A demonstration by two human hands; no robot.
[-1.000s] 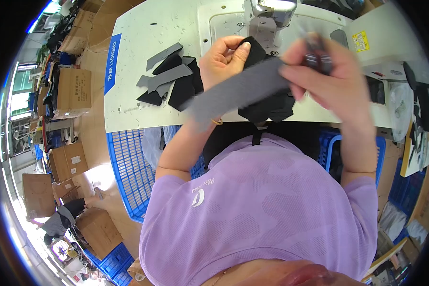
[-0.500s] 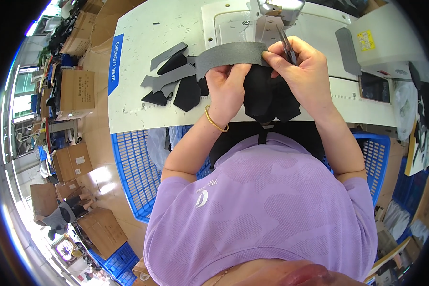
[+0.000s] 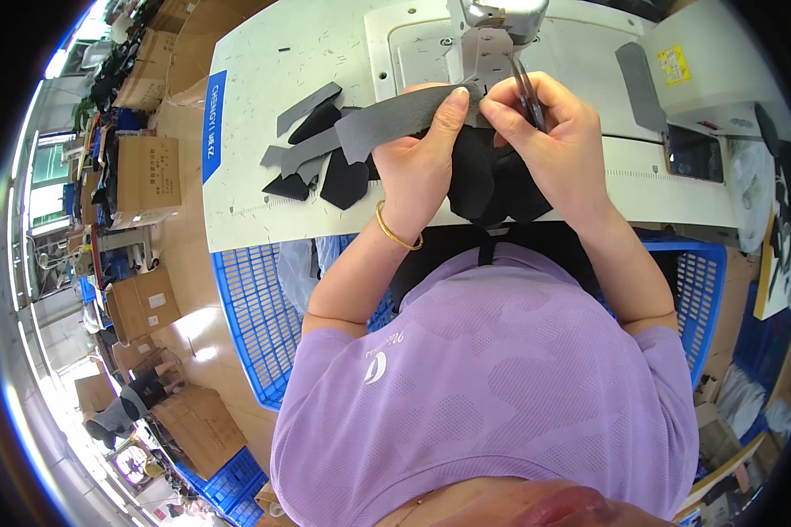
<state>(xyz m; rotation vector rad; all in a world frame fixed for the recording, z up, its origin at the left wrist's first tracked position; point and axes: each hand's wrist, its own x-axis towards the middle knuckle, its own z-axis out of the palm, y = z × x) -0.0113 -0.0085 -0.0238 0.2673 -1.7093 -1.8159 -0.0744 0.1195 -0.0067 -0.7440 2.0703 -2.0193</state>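
Observation:
A grey fabric strip point(image 3: 387, 120) is stretched between my hands above the sewing machine table. My left hand point(image 3: 420, 171) is closed on it, thumb on top and fingers underneath. At the strip's right end, my right hand point(image 3: 549, 140) pinches with thumb and forefinger. Slim dark tweezers point(image 3: 527, 98) are tucked in that same hand, prongs pointing away from me. Black fabric pieces point(image 3: 472, 180) lie below and between my hands at the table's near edge. Left of my left hand is a loose pile of grey strips point(image 3: 312, 149) and black cut pieces point(image 3: 344, 179).
The sewing machine head point(image 3: 498, 26) stands just beyond my hands. A lone grey piece point(image 3: 640, 88) lies at the right by the machine's body. Blue baskets point(image 3: 259, 307) sit under the table's near edge. Cardboard boxes point(image 3: 147, 176) stand on the floor to the left.
My left thumb has come up on top of the strip, which was arched over the hand and now slants flatter, its left end lower. The right hand keeps its pinch and the tweezers.

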